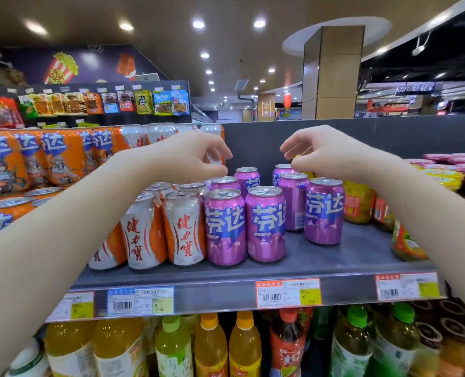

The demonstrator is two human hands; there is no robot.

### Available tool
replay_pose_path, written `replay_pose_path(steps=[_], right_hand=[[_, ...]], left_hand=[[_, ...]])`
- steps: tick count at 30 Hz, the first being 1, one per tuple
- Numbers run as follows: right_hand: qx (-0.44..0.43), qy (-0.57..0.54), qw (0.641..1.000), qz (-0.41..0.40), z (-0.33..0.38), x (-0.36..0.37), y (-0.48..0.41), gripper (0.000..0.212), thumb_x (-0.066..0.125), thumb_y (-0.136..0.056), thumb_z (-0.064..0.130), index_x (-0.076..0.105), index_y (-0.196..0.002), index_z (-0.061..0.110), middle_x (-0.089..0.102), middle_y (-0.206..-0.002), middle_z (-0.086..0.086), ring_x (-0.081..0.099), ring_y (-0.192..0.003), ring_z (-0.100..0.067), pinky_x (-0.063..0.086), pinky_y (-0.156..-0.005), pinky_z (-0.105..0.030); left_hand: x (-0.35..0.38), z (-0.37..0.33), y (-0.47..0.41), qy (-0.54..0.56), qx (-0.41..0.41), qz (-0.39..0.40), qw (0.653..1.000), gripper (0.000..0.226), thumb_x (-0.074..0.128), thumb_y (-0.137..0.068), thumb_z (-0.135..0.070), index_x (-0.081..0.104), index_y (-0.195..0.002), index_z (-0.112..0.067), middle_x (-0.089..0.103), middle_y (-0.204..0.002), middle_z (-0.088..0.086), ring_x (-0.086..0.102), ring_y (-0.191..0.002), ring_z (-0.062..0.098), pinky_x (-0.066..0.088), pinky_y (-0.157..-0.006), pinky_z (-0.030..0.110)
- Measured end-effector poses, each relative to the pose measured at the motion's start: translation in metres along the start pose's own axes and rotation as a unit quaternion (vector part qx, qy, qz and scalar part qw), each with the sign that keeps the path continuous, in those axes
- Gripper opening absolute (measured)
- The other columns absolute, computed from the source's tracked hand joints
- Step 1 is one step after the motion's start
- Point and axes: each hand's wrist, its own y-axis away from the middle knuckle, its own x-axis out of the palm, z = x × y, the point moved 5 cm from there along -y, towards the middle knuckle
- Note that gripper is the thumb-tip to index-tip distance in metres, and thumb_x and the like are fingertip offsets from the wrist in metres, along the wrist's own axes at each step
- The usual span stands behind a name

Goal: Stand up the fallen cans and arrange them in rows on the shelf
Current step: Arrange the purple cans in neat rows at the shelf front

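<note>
Several purple cans [265, 224] stand upright in rows on the grey shelf [356, 251], with none lying down in view. To their left stand white-and-orange cans [183, 227], also upright. My left hand [190, 156] hovers above the back purple cans with its fingers loosely curled, in front of a stacked white-and-orange can [214, 158]; I see no firm grip on it. My right hand [318, 153] hovers over the back right purple can [281, 171], fingers loosely curled and holding nothing that I can see.
Orange can multipacks [62, 156] fill the shelf's left side, and jars with yellow and pink lids [443, 175] the right. A bare strip of shelf lies in front of the right purple cans. Bottled drinks [209, 346] stand on the shelf below, behind price tags [288, 293].
</note>
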Motion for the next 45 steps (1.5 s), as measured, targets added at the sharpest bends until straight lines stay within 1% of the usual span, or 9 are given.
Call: replay_pose_path(steps=[6, 12, 18, 23, 27, 30, 34, 40, 45], right_hand=[[0.068, 0.263, 0.950, 0.154, -0.019, 0.028, -0.033, 0.061, 0.077, -0.080, 0.046, 0.061, -0.132, 0.016, 0.066, -0.127, -0.004, 0.065, -0.106, -0.024, 0.056, -0.092, -0.041], [0.065, 0.249, 0.953, 0.160, -0.021, 0.035, -0.040, 0.065, 0.082, -0.076, 0.048, 0.062, -0.130, 0.018, 0.066, -0.124, -0.001, 0.067, -0.102, -0.024, 0.057, -0.080, -0.036], [0.075, 0.217, 0.964, 0.134, -0.023, 0.038, -0.049, 0.055, 0.078, -0.072, 0.062, 0.072, -0.102, 0.016, 0.072, -0.100, 0.000, 0.066, -0.084, -0.016, 0.057, -0.076, -0.034], [0.109, 0.215, 0.964, 0.112, -0.016, 0.050, -0.062, 0.076, 0.067, -0.067, 0.083, 0.069, -0.080, 0.008, 0.073, -0.060, -0.006, 0.073, -0.057, -0.022, 0.061, -0.066, -0.033], [0.092, 0.253, 0.944, 0.190, -0.014, 0.051, -0.060, 0.074, 0.055, -0.076, 0.084, 0.070, -0.103, 0.016, 0.078, -0.088, -0.002, 0.077, -0.072, -0.018, 0.061, -0.077, -0.036], [0.075, 0.224, 0.933, 0.270, -0.015, 0.046, -0.051, 0.048, 0.060, -0.093, 0.051, 0.061, -0.128, 0.018, 0.075, -0.108, -0.002, 0.075, -0.094, -0.022, 0.059, -0.081, -0.034], [0.069, 0.088, 0.949, 0.294, -0.022, 0.046, -0.049, 0.055, 0.075, -0.087, 0.026, 0.053, -0.137, 0.023, 0.075, -0.111, -0.001, 0.077, -0.092, -0.020, 0.061, -0.089, -0.042], [0.066, 0.153, 0.970, 0.178, -0.022, 0.053, -0.056, 0.071, 0.061, -0.076, 0.081, 0.073, -0.099, 0.015, 0.079, -0.078, 0.002, 0.077, -0.070, -0.012, 0.060, -0.070, -0.030], [0.043, 0.108, 0.963, 0.241, -0.012, 0.051, -0.051, 0.051, 0.061, -0.094, 0.048, 0.054, -0.142, 0.029, 0.065, -0.123, 0.004, 0.074, -0.094, -0.018, 0.061, -0.087, -0.038]], left_hand=[[0.026, 0.003, -0.032, -0.054, -0.012, 0.148, 0.987, 0.051, 0.068, -0.091, -0.051, 0.056, -0.139, -0.036, 0.063, -0.132, -0.006, 0.061, -0.118, 0.014, 0.051, -0.102, 0.037], [0.036, 0.007, -0.039, -0.061, -0.012, 0.180, 0.982, 0.045, 0.068, -0.094, -0.043, 0.059, -0.137, -0.036, 0.063, -0.130, -0.005, 0.062, -0.116, 0.014, 0.053, -0.102, 0.038], [0.038, 0.007, -0.040, -0.036, -0.016, 0.157, 0.987, 0.046, 0.068, -0.091, -0.053, 0.062, -0.133, -0.034, 0.061, -0.102, -0.017, 0.062, -0.095, 0.005, 0.053, -0.087, 0.028], [0.035, 0.006, -0.039, -0.035, -0.014, 0.170, 0.985, 0.047, 0.068, -0.090, -0.054, 0.061, -0.134, -0.037, 0.065, -0.117, -0.011, 0.063, -0.106, 0.009, 0.054, -0.094, 0.031], [0.033, 0.005, -0.035, -0.012, -0.003, 0.183, 0.983, 0.041, 0.068, -0.094, -0.044, 0.060, -0.135, -0.041, 0.062, -0.129, -0.010, 0.061, -0.115, 0.009, 0.052, -0.099, 0.033], [0.031, 0.005, -0.032, 0.021, 0.001, 0.197, 0.980, 0.041, 0.069, -0.095, -0.037, 0.060, -0.135, -0.043, 0.059, -0.137, -0.012, 0.059, -0.119, 0.008, 0.051, -0.101, 0.033], [0.031, 0.005, -0.030, 0.040, -0.001, 0.206, 0.978, 0.043, 0.069, -0.096, -0.034, 0.059, -0.136, -0.044, 0.056, -0.142, -0.013, 0.057, -0.122, 0.008, 0.050, -0.104, 0.035], [0.033, 0.007, -0.029, 0.055, -0.016, 0.212, 0.976, 0.040, 0.066, -0.097, -0.039, 0.060, -0.135, -0.048, 0.058, -0.141, -0.014, 0.056, -0.125, 0.008, 0.049, -0.108, 0.041], [0.034, 0.008, -0.028, 0.065, -0.027, 0.194, 0.978, 0.036, 0.062, -0.097, -0.046, 0.060, -0.133, -0.049, 0.065, -0.127, -0.014, 0.061, -0.117, 0.007, 0.049, -0.106, 0.041]])
